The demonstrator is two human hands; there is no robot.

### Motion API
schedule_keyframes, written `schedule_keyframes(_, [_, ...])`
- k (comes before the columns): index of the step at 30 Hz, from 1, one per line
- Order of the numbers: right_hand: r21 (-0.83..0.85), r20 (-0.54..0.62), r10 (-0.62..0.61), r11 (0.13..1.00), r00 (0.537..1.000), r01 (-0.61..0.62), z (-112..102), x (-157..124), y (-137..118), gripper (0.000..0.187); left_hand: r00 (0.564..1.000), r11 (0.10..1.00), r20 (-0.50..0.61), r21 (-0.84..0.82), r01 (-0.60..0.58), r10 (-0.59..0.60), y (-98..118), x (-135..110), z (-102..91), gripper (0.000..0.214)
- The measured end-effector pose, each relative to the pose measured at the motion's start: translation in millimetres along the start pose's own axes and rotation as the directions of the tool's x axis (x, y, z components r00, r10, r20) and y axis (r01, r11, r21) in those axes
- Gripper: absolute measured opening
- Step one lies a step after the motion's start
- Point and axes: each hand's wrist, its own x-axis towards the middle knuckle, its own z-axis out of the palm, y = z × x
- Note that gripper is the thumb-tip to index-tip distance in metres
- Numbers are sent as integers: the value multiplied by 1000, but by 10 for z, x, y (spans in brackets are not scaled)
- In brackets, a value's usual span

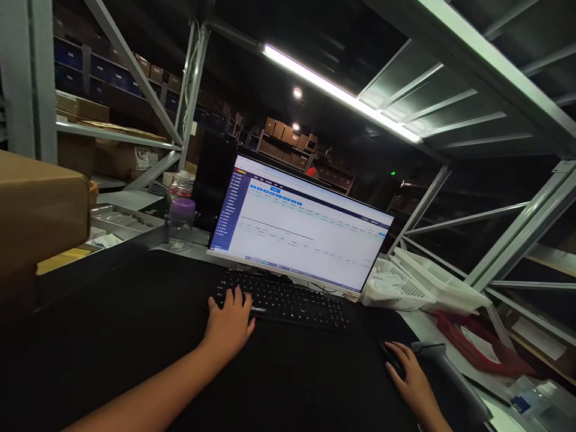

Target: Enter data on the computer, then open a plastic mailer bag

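Head view, two hands [228, 324] [414, 381], one keyboard [294, 302], one mouse [395, 362]

Purple-lidded clear plastic btl [180, 227] is standing L; white perf. plastic baskets [396, 302] are sitting nr red plastic tray [513, 363].

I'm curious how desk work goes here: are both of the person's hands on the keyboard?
No, only the left hand is on the keyboard; the right hand is on the computer mouse.

Warehouse: metal racking [45, 90], rows of shelved cardboard boxes [279, 130].
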Motion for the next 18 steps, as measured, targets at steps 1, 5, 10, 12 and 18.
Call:
schedule_keyframes(1, [0, 4, -3, 1000, 1000, 3, 2, -3, 8, 52, 1000, 1000, -1, -2, -2, 2, 1, 2, 4, 62])
schedule_keyframes(5, [-18, 12, -28, 999, 1000, 28, 15, -11, 51, 51, 1000, 1000, 1, -4, -8, 8, 9, 6, 9, 63])
schedule_keyframes(10, [-35, 9, -59, 998, 998, 59, 32, 2, 105, 47, 1000, 1000, 13, 15, -6, 6, 17, 0, 5, 61])
schedule_keyframes(12, [-30, 19, -54, 998, 998, 54, 36, 5, 113, 48, 1000, 1000, 17, 20, -6, 6, 18, -1, 3, 61])
schedule_keyframes(18, [-25, 54, -18, 1000, 998, 19, 25, 10, 126, 52, 1000, 999, 27, 39, -9, 8, 15, 0, -21, 60])
